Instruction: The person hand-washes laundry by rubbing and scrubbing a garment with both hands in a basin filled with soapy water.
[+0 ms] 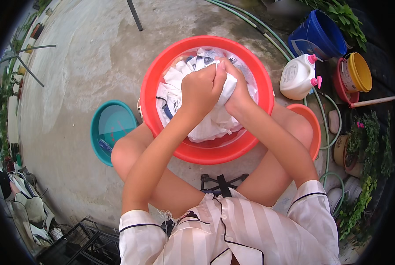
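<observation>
Between my knees stands a red plastic basin point(205, 158) with sudsy water. Wet white cloth point(210, 127) with dark piping and dark printed patches fills much of it. My left hand point(201, 90) is closed around a bunched part of this cloth above the basin. My right hand point(237, 84) grips the same bunch from the other side, and the two hands meet at the knuckles. Part of the cloth shows between the palms. How far the fabric is wrapped inside the fingers is hidden.
A teal basin point(96, 132) of water holds a blue item at left; an orange basin point(311, 116) sits by my right knee. To the right are a white detergent jug point(295, 74), blue bucket point(303, 36), yellow bucket point(351, 74), green hose point(320, 116) and potted plants point(344, 159).
</observation>
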A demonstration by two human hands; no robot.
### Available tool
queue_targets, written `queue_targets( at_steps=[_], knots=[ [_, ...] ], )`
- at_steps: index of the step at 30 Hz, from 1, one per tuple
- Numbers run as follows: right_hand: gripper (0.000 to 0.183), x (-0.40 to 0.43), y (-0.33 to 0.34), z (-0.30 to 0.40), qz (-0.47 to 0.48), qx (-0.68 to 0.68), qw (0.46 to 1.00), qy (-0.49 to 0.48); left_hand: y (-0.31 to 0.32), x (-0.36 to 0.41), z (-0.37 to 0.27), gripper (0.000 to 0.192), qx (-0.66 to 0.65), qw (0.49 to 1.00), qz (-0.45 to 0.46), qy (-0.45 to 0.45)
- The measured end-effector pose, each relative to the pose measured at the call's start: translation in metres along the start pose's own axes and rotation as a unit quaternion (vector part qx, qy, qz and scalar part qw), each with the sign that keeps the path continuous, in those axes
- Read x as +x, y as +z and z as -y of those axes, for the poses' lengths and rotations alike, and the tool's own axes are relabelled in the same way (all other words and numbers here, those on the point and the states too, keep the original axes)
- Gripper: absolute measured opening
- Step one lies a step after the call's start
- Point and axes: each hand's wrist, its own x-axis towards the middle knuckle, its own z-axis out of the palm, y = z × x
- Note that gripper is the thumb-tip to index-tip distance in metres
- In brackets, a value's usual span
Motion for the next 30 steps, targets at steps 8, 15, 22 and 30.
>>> queue_targets(
  at_steps=[8, 15, 22, 30],
  knots=[
    [0.023, 0.001, 0.005, 0.005, -0.015, 0.020, 0.995, 0.097, -0.002, -0.025, -0.012, 0.029, -0.030, 0.994, 0.039, 0.097],
    [0.023, -0.002, 0.006, -0.002, -0.031, -0.031, 0.999, 0.001, -0.001, 0.003, 0.008, 0.035, 0.025, 0.999, -0.009, 0.024],
    [0.023, 0.002, -0.004, -0.002, -0.029, -0.010, 0.999, 0.024, 0.001, -0.003, 0.000, 0.034, 0.006, 0.999, 0.007, 0.038],
    [0.023, 0.008, -0.002, -0.005, -0.008, 0.021, 0.994, 0.109, -0.006, -0.031, -0.018, 0.029, -0.032, 0.995, 0.056, 0.079]
  ],
)
